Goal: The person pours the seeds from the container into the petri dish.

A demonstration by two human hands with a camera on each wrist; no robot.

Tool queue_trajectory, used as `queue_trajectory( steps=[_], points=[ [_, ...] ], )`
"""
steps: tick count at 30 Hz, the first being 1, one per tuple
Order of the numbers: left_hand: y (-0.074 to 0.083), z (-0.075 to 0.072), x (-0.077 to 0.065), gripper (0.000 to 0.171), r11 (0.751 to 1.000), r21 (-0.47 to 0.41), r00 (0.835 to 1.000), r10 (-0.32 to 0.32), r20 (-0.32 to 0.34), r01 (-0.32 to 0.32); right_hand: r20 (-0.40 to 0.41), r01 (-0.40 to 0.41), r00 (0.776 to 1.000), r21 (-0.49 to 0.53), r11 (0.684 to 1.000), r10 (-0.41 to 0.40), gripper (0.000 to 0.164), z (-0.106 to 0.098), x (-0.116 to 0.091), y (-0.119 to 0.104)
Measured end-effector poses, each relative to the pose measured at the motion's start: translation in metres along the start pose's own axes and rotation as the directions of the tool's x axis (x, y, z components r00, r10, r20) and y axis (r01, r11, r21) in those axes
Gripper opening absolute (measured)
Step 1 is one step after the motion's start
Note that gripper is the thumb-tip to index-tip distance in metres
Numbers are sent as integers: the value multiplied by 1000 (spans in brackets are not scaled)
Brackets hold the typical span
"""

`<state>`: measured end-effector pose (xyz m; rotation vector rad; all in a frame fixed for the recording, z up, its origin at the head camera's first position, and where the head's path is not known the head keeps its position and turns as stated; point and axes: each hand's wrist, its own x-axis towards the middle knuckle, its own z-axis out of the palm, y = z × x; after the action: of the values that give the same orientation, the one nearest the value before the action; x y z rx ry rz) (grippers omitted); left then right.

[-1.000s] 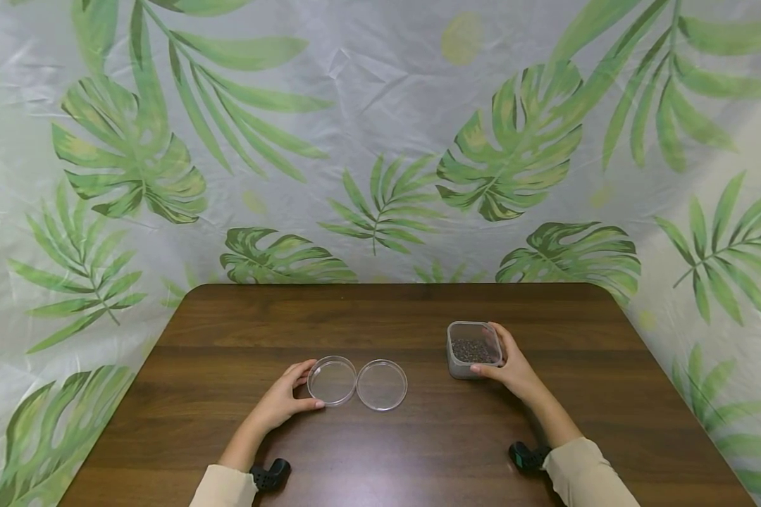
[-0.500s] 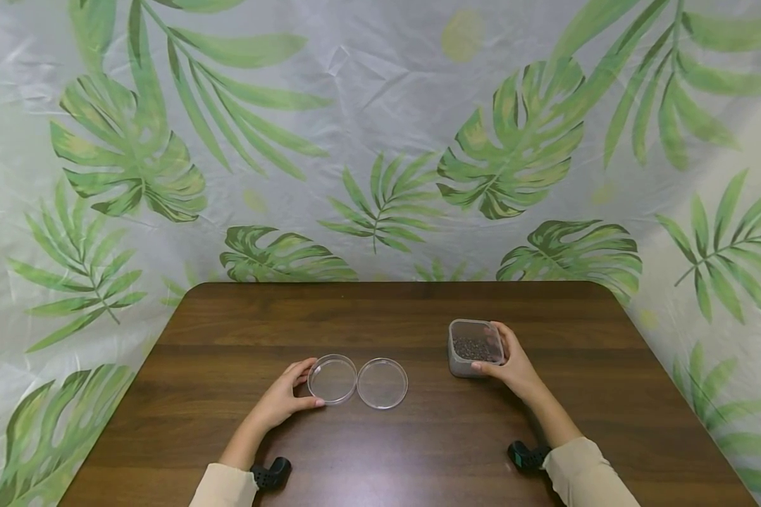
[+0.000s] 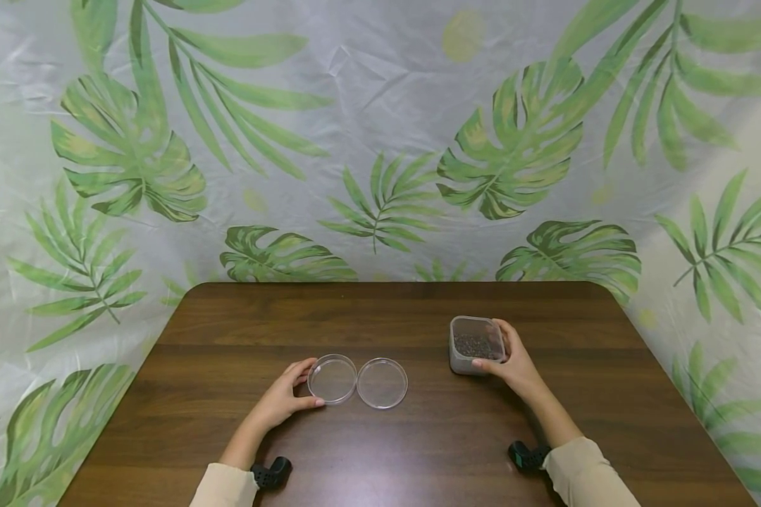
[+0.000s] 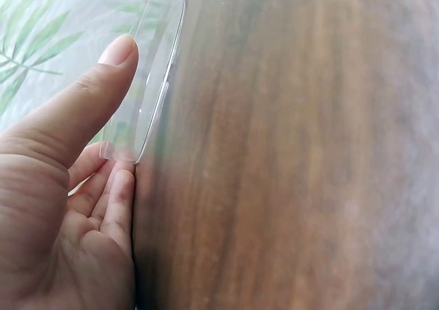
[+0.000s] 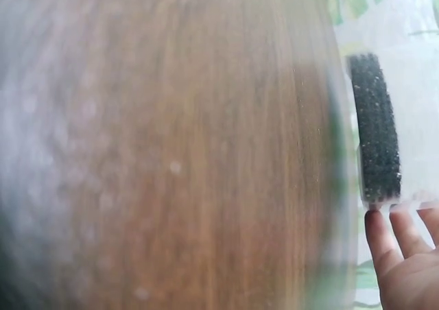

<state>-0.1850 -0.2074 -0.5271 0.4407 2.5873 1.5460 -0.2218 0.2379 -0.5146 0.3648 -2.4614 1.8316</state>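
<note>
My left hand (image 3: 282, 403) holds the left rim of a clear, round petri dish (image 3: 332, 380), thumb at the near side and fingers at the far side. Touching that dish on its right lies a second clear round piece (image 3: 382, 384), like the dish's other half. On the right, my right hand (image 3: 517, 365) grips a clear square plastic container (image 3: 464, 366) by its right side. Dark, grainy material like soil (image 5: 376, 128) fills its lower part. In the right wrist view, the container's bottom shows a gap from the brown tabletop, so it is held a little above it.
The brown wooden table (image 3: 380, 458) has rounded far corners. Behind it hangs a pale sheet (image 3: 387, 105) with green leaf prints. Black devices sit on the left wrist (image 3: 271, 473) and the right wrist (image 3: 528, 456).
The right hand and the square container have risen slightly, or moved a little farther away, and shifted slightly right. My left hand and the round dishes stay where they were.
</note>
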Motion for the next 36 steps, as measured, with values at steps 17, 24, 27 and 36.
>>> queue_trajectory(
  steps=[17, 24, 27, 36],
  points=[
    [-1, 0, 0, 81, 1000, 3, 1000, 9, 0, -9, -37, 15, 999, -22, 1000, -16, 88, 3, 3, -12],
    [-2, 0, 0, 81, 1000, 5, 1000, -7, 1, 7, -40, 29, 999, -20, 999, -29, 87, 8, 5, -21],
    [-1, 0, 0, 81, 1000, 0, 1000, -8, 0, 8, -36, 28, 999, -9, 1000, -29, 87, 11, 4, -35],
    [-1, 0, 0, 81, 1000, -7, 1000, -7, -1, 7, -39, 24, 999, -36, 999, -25, 88, 22, 9, -43]
  ],
)
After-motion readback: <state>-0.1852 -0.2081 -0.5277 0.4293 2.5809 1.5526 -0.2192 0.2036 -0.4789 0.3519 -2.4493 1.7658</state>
